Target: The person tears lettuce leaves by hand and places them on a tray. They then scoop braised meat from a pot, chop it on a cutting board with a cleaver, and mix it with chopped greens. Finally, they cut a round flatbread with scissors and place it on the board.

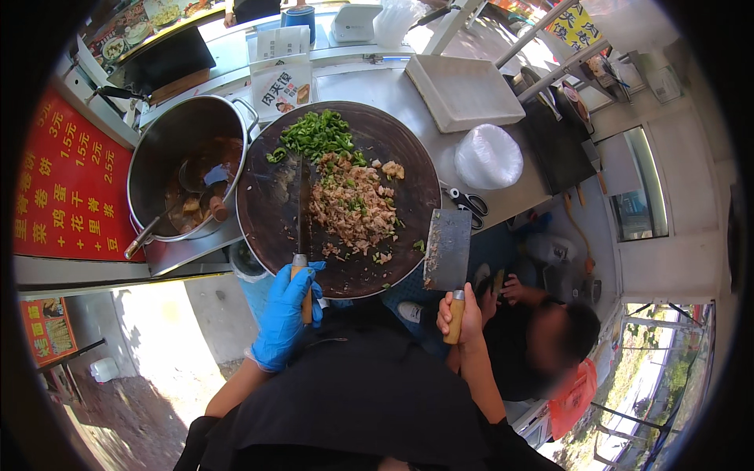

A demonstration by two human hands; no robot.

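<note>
My left hand (288, 309), in a blue disposable glove, grips the wooden handle of a cleaver (304, 206) whose blade stands edge-on over a round chopping board (268, 224). Right beside that blade lies a heap of chopped meat (356, 203) flecked with green. Chopped green peppers (318, 134) are piled at the board's far side. My bare right hand (461, 315) holds a second cleaver (449, 250) by its wooden handle. Its broad blade, with bits of meat stuck along one edge, is off the board's right rim.
A deep steel pot (136, 171) of stewed food, with a ladle inside, stands left of the board. To the right are scissors (468, 206), a plastic-wrapped stack (489, 156) and a white tray (465, 94). Paper bags (283, 88) stand behind. A seated person (530, 347) is close on my right.
</note>
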